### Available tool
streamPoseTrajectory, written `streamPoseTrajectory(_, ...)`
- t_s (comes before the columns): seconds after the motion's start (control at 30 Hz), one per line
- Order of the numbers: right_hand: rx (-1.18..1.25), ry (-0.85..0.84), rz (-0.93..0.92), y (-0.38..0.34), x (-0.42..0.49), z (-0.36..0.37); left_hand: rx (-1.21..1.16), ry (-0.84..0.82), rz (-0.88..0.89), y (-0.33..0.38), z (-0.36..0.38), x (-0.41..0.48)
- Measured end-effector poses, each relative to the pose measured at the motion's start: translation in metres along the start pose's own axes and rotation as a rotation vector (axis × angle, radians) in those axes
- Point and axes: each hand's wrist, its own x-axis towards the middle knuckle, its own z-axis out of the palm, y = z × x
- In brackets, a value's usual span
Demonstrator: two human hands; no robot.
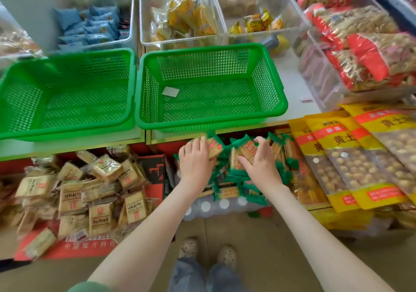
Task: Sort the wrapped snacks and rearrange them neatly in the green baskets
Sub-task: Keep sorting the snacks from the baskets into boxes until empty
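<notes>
The left hand (195,160) lies palm down on a heap of green-wrapped snacks (229,179), its fingers curled over the left packet (215,147), which it grips at the heap's far edge; the right hand (262,160), just beside it, pinches the right packet (246,151) between thumb and curled fingers; both packets show pale crackers through a clear window with green ends. The heap sits on a low ledge below the counter, over a shrink-wrapped pack of bottles (216,204) with white caps. To the left of the heap lies a loose spread of beige packets (101,190) on red cartons; to the right, large yellow bags (337,156) lean in a row. Up on the counter, directly beyond the hands, stands the right green basket (202,124), holding only a small white slip (170,91) on its floor; the left green basket (67,131) stands touching it, side by side. Behind the baskets are clear bins; one holds blue packets (90,26), the next yellow packets (186,19). At the bottom edge, two pale shoes (189,247) stand on the floor.
</notes>
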Motion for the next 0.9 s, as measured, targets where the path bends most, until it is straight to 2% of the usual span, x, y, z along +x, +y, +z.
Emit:
streamPoseTrajectory(0.1,-0.030,0.068,0.004,0.001,0.010,0.000,-0.069,-0.036,-0.047,0.007,-0.001,0.002)
streamPoseTrajectory(0.23,-0.182,-0.028,0.054,0.011,0.024,-0.001,-0.225,-0.108,-0.008,0.012,-0.001,0.003)
streamPoseTrajectory(0.37,-0.424,-0.097,0.112,0.019,0.026,-0.008,-0.187,-0.139,0.025,0.015,-0.002,0.005)
streamPoseTrajectory(0.5,-0.375,-0.136,0.163,0.023,0.023,-0.015,-0.091,-0.089,0.033,0.022,0.001,0.001)
streamPoseTrajectory(0.7,-0.387,-0.189,0.088,0.024,0.012,-0.019,-0.019,-0.088,0.035,0.023,0.003,-0.006)
streamPoseTrajectory(0.9,-0.376,-0.119,0.028,0.013,0.004,-0.020,-0.044,-0.043,0.077,0.019,0.001,-0.016)
